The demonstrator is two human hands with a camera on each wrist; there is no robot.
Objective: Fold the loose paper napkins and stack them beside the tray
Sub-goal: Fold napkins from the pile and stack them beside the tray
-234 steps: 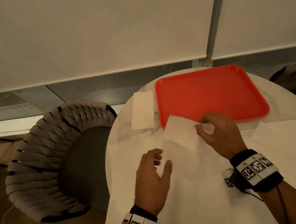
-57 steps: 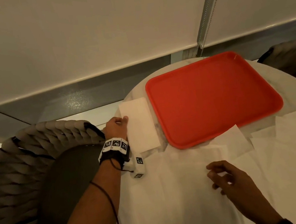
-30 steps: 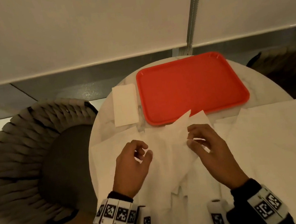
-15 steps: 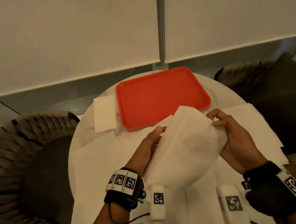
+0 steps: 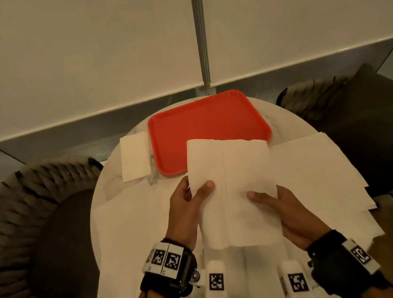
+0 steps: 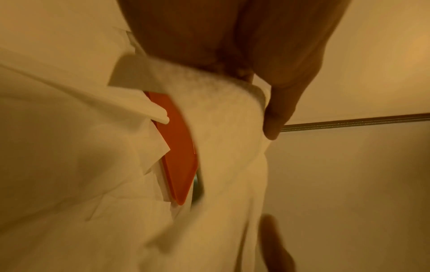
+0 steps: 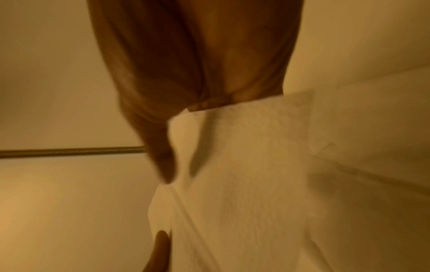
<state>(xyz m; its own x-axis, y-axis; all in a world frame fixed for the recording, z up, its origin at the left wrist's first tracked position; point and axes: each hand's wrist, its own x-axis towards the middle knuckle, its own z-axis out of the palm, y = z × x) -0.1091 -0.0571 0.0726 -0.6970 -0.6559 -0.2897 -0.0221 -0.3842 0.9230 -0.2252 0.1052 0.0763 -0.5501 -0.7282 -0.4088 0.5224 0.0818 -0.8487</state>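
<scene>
— Two hands hold one paper napkin point(image 5: 234, 194) in the middle of the head view, lifted above the table; a crease runs down its length.

— How do the fingers lie?

— The left hand point(image 5: 186, 210) pinches the napkin's left edge, thumb on top and fingers behind. The right hand point(image 5: 289, 214) grips the right edge likewise, thumb laid across the front.

— And the wrist views?

— Blurred, but each shows a thumb pressed on white paper point(image 6: 228, 147) point(image 7: 244, 174).

— Where are the others?

— Loose napkins point(image 5: 318, 172) lie spread flat over the lower half of the round table point(image 5: 294, 123), overlapping. One folded napkin point(image 5: 134, 157) lies just left of the red tray point(image 5: 202, 123), which sits at the table's far edge, centre frame.

— Anything around it?

— Woven chairs at lower left point(image 5: 23, 209) and right point(image 5: 373, 113), and pale blinds point(image 5: 77, 52) above.
</scene>
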